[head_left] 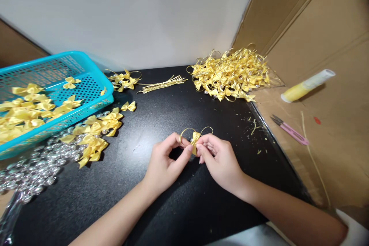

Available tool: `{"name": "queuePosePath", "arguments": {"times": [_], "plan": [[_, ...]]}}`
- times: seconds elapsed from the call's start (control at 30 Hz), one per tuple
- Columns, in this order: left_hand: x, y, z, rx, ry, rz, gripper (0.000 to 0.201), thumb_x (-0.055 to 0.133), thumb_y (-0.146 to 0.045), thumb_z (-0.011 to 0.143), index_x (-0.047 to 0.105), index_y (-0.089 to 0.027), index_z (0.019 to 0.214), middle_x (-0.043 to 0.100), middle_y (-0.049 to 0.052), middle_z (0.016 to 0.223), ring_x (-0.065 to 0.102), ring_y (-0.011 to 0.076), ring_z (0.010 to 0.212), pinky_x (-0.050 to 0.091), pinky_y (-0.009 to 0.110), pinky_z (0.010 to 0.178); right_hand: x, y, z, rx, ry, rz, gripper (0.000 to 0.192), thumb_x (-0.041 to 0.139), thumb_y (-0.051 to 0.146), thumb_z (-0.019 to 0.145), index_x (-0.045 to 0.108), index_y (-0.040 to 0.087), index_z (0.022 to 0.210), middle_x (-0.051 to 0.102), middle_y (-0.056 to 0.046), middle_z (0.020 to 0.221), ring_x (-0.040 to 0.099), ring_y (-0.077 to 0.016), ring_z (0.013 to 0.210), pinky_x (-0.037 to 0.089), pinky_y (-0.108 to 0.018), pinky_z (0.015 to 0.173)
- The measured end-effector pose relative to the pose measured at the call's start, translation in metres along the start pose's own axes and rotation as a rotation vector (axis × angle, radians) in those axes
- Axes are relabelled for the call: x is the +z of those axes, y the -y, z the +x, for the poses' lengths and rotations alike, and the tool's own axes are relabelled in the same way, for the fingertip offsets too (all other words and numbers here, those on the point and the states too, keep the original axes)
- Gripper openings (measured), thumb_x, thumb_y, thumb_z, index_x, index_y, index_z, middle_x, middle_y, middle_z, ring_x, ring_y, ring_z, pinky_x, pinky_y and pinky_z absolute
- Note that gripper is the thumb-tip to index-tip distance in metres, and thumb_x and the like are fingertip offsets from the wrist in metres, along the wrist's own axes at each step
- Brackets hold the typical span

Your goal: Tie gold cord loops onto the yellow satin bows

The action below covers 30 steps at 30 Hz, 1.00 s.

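Note:
A yellow ribbon bow point(195, 138) with a thin gold cord looping out on both sides is held between my two hands over the middle of the black table. My left hand point(170, 157) pinches it from the left, thumb and forefinger closed at its edge. From the right, my right hand point(217, 157) grips its other side between thumb and fingertips. The fingers partly cover the bow, and a small shiny bit shows beside its knot. Loose yellow bows point(96, 134) lie left of my hands, partly on a spread of clear shiny beads point(37, 173).
A turquoise basket point(95, 103) with yellow bows stands at left. Gold cords point(163, 83) and a small bow cluster point(124, 80) lie at the back. A heap of corded bows point(230, 75) fills the back right. Pink thread snips point(291, 130) and a yellow-white tube point(307, 85) are on cardboard.

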State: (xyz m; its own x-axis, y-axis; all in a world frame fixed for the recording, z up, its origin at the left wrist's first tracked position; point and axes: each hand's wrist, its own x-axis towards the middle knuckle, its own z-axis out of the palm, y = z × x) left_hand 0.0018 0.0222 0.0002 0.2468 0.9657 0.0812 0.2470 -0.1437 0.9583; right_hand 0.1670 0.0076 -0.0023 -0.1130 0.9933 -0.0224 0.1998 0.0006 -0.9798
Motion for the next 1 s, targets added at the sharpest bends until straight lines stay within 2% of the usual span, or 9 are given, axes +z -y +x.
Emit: {"name": "queuePosePath", "arguments": {"times": [0.53,0.73,0.9,1.0], "plan": [[0.003,0.001,0.002,-0.135,-0.024,-0.161,0.007,0.062,-0.023,0.087,0.060,-0.017,0.084,0.064,-0.001,0.073,0.059,0.0091,0.066,0.046,0.019,0.064,0.001,-0.005,0.000,0.009,0.019,0.009,0.014,0.051,0.022,0.092,0.055,0.019,0.079,0.059,0.001,0.068,0.056,-0.0098,0.057,0.047,-0.022,0.057],[0.002,0.000,0.003,-0.056,-0.008,-0.089,0.006,0.063,-0.020,0.086,0.061,-0.017,0.081,0.065,-0.001,0.071,0.062,0.0099,0.066,0.049,0.020,0.065,0.001,-0.003,0.000,0.003,0.021,0.019,0.015,0.049,0.021,0.092,0.053,0.019,0.078,0.057,0.002,0.066,0.053,-0.0088,0.055,0.045,-0.021,0.055],[-0.004,-0.002,0.003,0.122,-0.022,0.127,0.004,0.066,-0.016,0.083,0.066,-0.017,0.079,0.070,-0.001,0.072,0.065,0.0101,0.065,0.050,0.020,0.066,0.001,-0.003,0.000,0.013,0.036,-0.011,0.016,0.050,0.021,0.092,0.053,0.019,0.076,0.057,0.002,0.066,0.053,-0.0089,0.055,0.045,-0.022,0.055],[-0.007,-0.003,0.004,0.170,-0.026,0.198,0.006,0.067,-0.014,0.082,0.067,-0.017,0.077,0.071,-0.002,0.071,0.064,0.0091,0.064,0.049,0.019,0.065,0.000,-0.002,0.000,0.009,0.043,-0.028,0.017,0.050,0.021,0.092,0.053,0.019,0.075,0.057,0.002,0.066,0.053,-0.0088,0.054,0.044,-0.022,0.055]]}}
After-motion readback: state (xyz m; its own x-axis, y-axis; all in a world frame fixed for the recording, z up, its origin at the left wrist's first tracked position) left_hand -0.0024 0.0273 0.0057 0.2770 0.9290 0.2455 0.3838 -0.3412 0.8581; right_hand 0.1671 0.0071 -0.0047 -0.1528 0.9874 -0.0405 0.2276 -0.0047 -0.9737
